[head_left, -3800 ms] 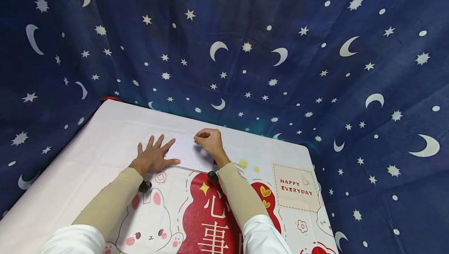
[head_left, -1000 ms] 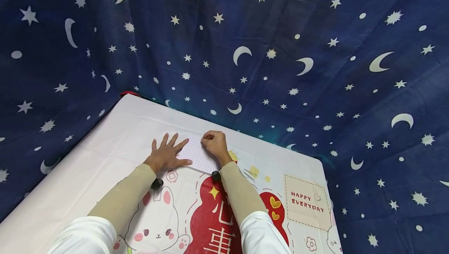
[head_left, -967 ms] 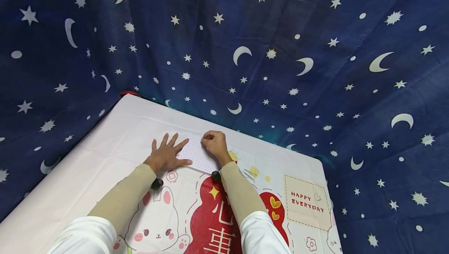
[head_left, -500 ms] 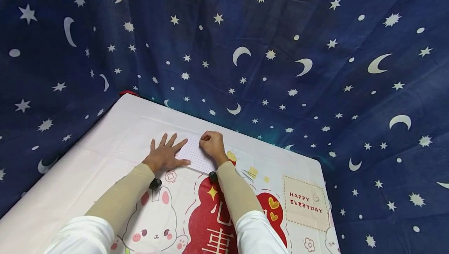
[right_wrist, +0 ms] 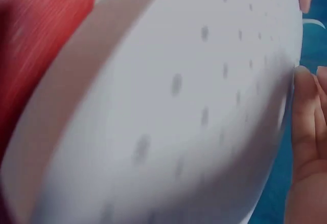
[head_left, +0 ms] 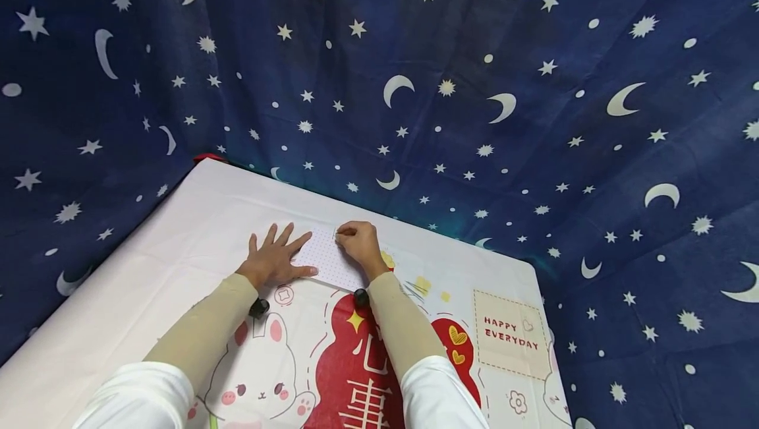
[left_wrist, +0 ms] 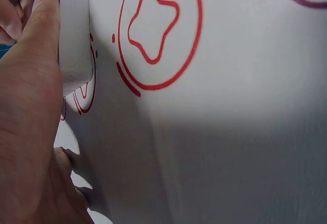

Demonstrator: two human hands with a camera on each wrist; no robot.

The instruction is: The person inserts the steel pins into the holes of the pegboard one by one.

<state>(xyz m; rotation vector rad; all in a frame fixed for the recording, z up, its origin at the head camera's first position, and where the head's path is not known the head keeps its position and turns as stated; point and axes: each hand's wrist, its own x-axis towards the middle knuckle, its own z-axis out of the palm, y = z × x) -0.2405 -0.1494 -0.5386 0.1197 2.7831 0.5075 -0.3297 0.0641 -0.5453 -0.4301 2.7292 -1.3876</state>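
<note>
A white board (head_left: 329, 261) with rows of small dots lies flat on the table. My left hand (head_left: 273, 264) is spread over its left end, with the thumb along the near edge. The left wrist view shows that thumb (left_wrist: 43, 29) against the board's thick side (left_wrist: 75, 29). My right hand (head_left: 360, 244) is at the far part of the board, its thumb and index finger pinched together. A small thin sliver (head_left: 335, 233) shows at those fingertips, too small to name. In the right wrist view, fingers (right_wrist: 306, 116) stand at the board's edge, their tips partly hidden.
A printed white tablecloth (head_left: 237, 205) with a rabbit drawing (head_left: 252, 376) and red patches covers the table. A dark blue curtain (head_left: 356, 119) with moons and stars hangs behind and at both sides. Black wrist cameras (head_left: 259, 308) sit below the hands.
My right hand stays over the far part of the board, its fingers shifting slightly; the thin sliver now shows at the fingertips. The left hand keeps its place. The head view has shifted a little.
</note>
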